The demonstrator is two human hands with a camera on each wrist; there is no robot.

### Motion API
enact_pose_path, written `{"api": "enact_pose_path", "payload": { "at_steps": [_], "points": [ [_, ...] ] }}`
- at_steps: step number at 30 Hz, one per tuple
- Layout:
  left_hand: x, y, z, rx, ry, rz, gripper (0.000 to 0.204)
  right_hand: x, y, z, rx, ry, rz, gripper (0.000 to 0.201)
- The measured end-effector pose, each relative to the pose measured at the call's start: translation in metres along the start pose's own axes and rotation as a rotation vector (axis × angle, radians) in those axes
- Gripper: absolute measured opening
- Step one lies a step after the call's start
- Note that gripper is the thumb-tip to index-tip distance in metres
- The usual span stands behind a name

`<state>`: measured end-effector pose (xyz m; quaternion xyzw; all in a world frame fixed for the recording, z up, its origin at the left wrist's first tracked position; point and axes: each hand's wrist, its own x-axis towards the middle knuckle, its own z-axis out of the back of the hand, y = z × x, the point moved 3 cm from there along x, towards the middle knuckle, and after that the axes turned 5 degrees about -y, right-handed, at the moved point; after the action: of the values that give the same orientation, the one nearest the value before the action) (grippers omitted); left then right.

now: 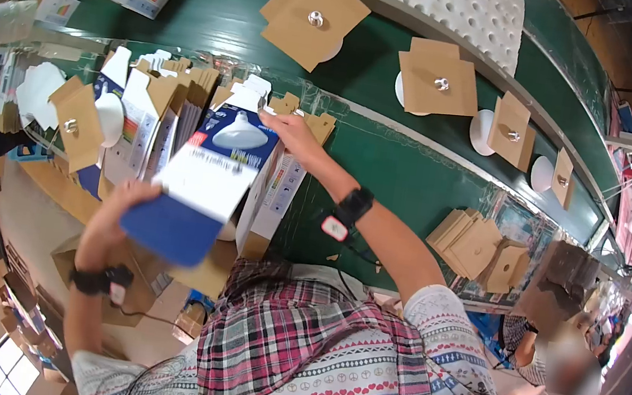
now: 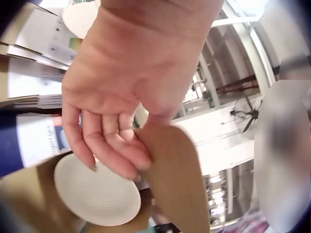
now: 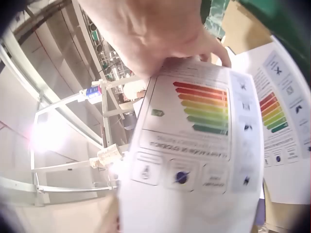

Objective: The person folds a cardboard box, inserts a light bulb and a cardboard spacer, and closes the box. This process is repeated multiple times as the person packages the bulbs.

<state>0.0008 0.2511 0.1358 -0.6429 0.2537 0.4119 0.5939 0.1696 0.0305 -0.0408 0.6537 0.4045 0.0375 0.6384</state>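
Note:
Both hands hold a blue and white light bulb box (image 1: 201,181) with a reflector lamp printed on it. At its near end my left hand (image 1: 116,210) pinches the edge; the left wrist view shows the fingers of this left hand (image 2: 116,111) on a brown cardboard flap (image 2: 175,174). Below those fingers is the round white face of a bulb (image 2: 97,191). My right hand (image 1: 296,140) grips the far end of the box. In the right wrist view, the right hand (image 3: 155,39) is over the box's side panel (image 3: 194,145) with a coloured energy chart.
Upright flattened boxes (image 1: 155,106) stand packed on the left. Another bulb with a cardboard insert (image 1: 76,123) is beside them. Bulbs in cardboard inserts (image 1: 437,81) line the green conveyor (image 1: 220,14). Stacked brown inserts (image 1: 467,243) lie on the right.

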Motion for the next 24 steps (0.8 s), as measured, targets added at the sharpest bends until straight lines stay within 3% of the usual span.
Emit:
{"api": "enact_pose_path", "payload": {
  "at_steps": [1,2,3,4,5,6,8,10,12,15,18,21,22,24],
  "points": [
    [-0.002,-0.018,-0.012,-0.1,-0.036,-0.042,0.025,-0.001,0.001,-0.001,0.098,0.019,-0.237,0.049],
    [-0.004,-0.037,-0.024,-0.198,-0.068,-0.088,0.026,-0.002,0.003,-0.001,0.071,-0.019,-0.273,0.047],
    [0.01,-0.05,-0.029,-0.268,0.293,-0.08,0.028,-0.002,-0.001,0.002,0.046,-0.059,-0.31,0.045],
    [0.033,-0.05,-0.031,-0.322,0.36,0.012,0.031,0.003,-0.008,0.011,-0.128,-0.167,-0.133,0.043],
    [0.036,-0.052,-0.046,-0.287,0.088,0.121,0.036,0.007,-0.022,0.024,-0.297,-0.277,0.048,0.041],
    [0.045,-0.054,-0.054,-0.253,0.095,0.098,0.04,0.005,-0.023,0.035,-0.462,-0.391,0.229,0.039],
    [0.053,-0.056,-0.058,-0.27,0.147,0.031,0.047,-0.062,0.042,0.036,-0.395,-0.528,0.616,0.033],
    [0.055,-0.054,-0.057,-0.371,0.243,-0.039,0.051,-0.127,0.089,0.032,-0.624,-0.38,0.864,0.04],
    [0.058,-0.044,-0.049,-0.431,0.233,-0.111,0.051,-0.168,0.12,0.01,-0.831,-0.063,1.088,0.053],
    [0.062,-0.035,-0.038,-0.563,0.234,-0.208,0.048,-0.166,0.118,-0.023,-1.128,0.117,1.151,0.063],
    [0.064,-0.028,-0.032,-0.647,0.259,-0.276,0.043,-0.137,0.087,-0.047,-1.495,0.146,1.187,0.054],
    [0.068,-0.023,-0.024,-0.669,0.184,-0.278,0.041,-0.115,0.069,-0.064,-1.735,0.267,0.967,0.033],
    [0.071,-0.022,-0.02,-0.658,0.171,-0.288,0.038,-0.119,0.073,-0.062,-1.671,0.129,1.113,0.02],
    [0.076,-0.03,-0.018,-0.617,0.08,-0.333,0.035,-0.121,0.075,-0.057,-1.607,0.149,1.041,0.022]
  ]
}}
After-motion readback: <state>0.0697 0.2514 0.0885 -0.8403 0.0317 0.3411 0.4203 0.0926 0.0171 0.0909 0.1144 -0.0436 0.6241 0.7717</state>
